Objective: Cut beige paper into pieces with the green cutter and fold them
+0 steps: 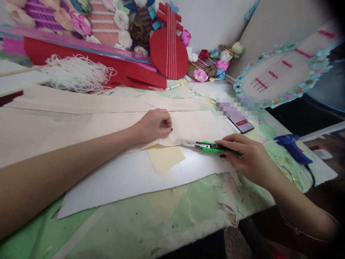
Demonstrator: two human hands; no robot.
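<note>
My left hand (pixel 157 124) rests on a sheet of cream paper (pixel 196 124), fingers curled in and thumb pressed against them. Whether it pinches the paper or anything else is hidden. My right hand (pixel 249 154) holds a green and black utility knife (pixel 210 146), its front end pointing left. The blade lies at the near edge of the cream paper and looks blurred. Under the paper is a white board (pixel 115 187). A small pale yellow paper piece (pixel 167 158) lies on that board, close in front of my left hand.
A phone (pixel 244 124) lies beyond my right hand, and a blue glue gun (pixel 293 147) to its right. White string (pixel 78 73), a red paper lute (pixel 169 50) and flower-trimmed crafts (pixel 212 68) stand at the back. Green-patterned cloth (pixel 129 226) covers the table.
</note>
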